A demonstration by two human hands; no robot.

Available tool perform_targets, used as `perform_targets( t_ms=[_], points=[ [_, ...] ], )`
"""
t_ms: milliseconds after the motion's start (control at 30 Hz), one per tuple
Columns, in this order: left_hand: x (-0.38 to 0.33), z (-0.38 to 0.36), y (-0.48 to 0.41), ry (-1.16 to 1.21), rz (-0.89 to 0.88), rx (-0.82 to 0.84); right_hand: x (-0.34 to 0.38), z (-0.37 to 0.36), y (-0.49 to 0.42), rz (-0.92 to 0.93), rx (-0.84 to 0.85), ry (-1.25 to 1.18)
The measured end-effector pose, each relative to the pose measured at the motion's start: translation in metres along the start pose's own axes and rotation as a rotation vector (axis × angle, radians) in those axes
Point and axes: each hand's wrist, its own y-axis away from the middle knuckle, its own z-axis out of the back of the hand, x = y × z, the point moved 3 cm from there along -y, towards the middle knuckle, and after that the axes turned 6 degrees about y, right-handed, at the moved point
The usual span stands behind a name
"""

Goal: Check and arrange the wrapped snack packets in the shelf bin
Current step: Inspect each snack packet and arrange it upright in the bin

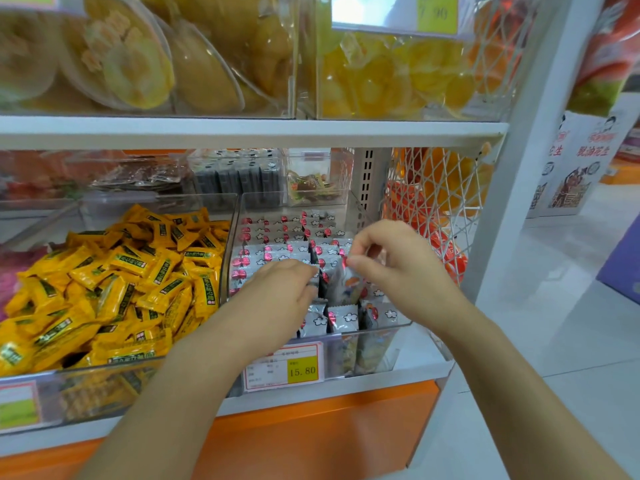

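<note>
As my right hand [391,268] pinches one silver packet [341,285] by its top, likely for checking, my left hand [277,292] curls into the rows [277,237] alongside in the bin [388,328]. Whether those fingers grip, I cannot tell.

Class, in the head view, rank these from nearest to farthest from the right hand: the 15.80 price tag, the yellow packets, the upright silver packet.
1. The upright silver packet: pinched by the right hand.
2. The 15.80 price tag: on the front of the bin, below and left.
3. The yellow packets: heaped far to the left.
</note>
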Motion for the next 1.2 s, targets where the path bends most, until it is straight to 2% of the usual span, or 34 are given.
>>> perform_targets(
  t_ms=[200,400,533,633,767,1000,1200],
  points=[
    [0.001,0.006,-0.003,0.090,-0.022,-0.173,-0.008,0.016,0.001,-0.089,-0.309,-0.213],
    [-0.001,0.011,-0.003,0.200,-0.024,-0.281,-0.012,0.019,0.001,-0.182,-0.474,-0.335],
    [-0.003,0.016,-0.002,0.360,-0.023,-0.272,-0.016,0.017,0.002,-0.284,-0.524,-0.497],
    [0.001,0.017,0.000,0.643,0.086,-0.273,-0.018,0.012,0.002,-0.354,-0.479,-0.672],
    [0.004,0.018,-0.001,1.065,0.231,-0.315,-0.017,0.003,0.002,-0.421,-0.328,-0.895],
    [0.001,0.025,0.004,1.105,0.269,-0.432,-0.006,-0.004,0.000,-0.392,-0.133,-1.272],
    [-0.003,0.031,0.006,1.221,0.198,-0.488,-0.008,-0.008,0.001,-0.498,-0.143,-1.456]
  ],
)
